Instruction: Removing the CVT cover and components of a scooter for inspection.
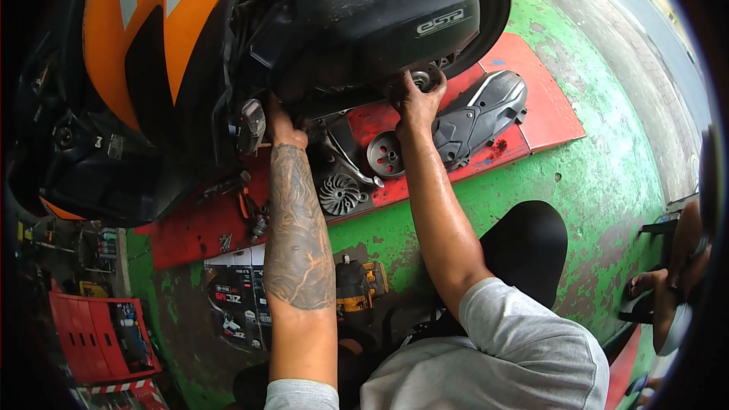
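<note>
A dark scooter engine cover [380, 23] hangs over the red work platform [501, 53], and both my hands reach to its underside. My left hand [285, 127] goes in beneath the cover's front end, its fingers hidden. At the cover's rear lower edge, near the wheel [497, 7], my right hand [416, 102] has its fingers bent around the edge of a round metal part [421, 78]; exactly what they grip is unclear. Below the hands lie a metal clutch bell [387, 155], a finned fan disc [339, 194], a metal lever [354, 150] and a detached black crankcase cover [486, 112].
Orange-handled pliers [244, 202] and small parts lie on the platform's left side. A yellow-black power tool [361, 285] and a printed carton [235, 300] are close to my body. A red tool cabinet [87, 338] stands lower left. Another person's sandalled feet [649, 285] appear at right.
</note>
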Motion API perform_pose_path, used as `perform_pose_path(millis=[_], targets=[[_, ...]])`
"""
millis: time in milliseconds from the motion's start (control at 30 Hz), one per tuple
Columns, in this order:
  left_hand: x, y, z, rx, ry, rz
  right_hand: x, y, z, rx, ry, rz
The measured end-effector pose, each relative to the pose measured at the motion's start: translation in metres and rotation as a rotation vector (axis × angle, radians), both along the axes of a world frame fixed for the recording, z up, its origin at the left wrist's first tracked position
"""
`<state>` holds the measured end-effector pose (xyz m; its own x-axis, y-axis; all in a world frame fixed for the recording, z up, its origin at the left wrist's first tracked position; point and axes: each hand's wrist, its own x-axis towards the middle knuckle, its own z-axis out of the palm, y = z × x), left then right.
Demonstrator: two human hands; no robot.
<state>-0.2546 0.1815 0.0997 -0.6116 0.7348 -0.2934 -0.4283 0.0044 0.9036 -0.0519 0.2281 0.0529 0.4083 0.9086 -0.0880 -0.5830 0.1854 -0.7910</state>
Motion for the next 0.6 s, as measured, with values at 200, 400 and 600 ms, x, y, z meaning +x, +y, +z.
perform_pose_path(millis=[200, 400, 600], targets=[[0.005, -0.037, -0.023, -0.043, -0.057, 0.049, 0.011, -0.029, 0.001, -0.087, -0.088, -0.041], [0.035, -0.084, -0.034, 0.132, -0.083, -0.022, 0.025, -0.048, 0.015, -0.167, -0.345, 0.005], [0.024, -0.115, -0.035, 0.072, 0.26, -0.326, 0.028, -0.063, 0.0, -0.115, 0.014, -0.023]])
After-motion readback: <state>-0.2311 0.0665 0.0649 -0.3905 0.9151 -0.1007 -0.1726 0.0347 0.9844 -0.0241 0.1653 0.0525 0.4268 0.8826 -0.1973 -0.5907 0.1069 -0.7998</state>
